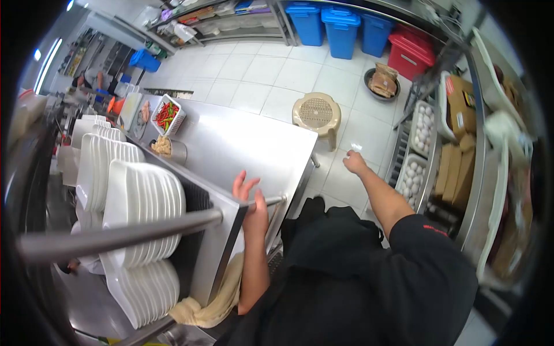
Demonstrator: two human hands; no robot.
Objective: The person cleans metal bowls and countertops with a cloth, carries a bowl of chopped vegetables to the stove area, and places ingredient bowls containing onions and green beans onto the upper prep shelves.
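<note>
My left hand (pixel 252 202) is raised beside the corner of the steel counter (pixel 242 138), its fingers spread and nothing in them. Over the tiled floor, to the right of the counter, my right hand (pixel 354 162) has its fingers curled in; whether it holds anything is hidden. The beige plastic stool (pixel 317 112) stands just beyond my right hand. Farther along the counter are a white basket of red and green chillies (pixel 167 115) and a metal container of pale yellowish pieces (pixel 163 145).
Stacked white plates (pixel 144 207) fill the shelf at left, behind a metal rail (pixel 121 232). A cream cloth (pixel 210 300) hangs below. Egg trays (pixel 411 179) and cartons line the right shelf. Blue bins (pixel 340 32), a red bin (pixel 410 53) and a black basin (pixel 369 86) stand ahead. People work far left.
</note>
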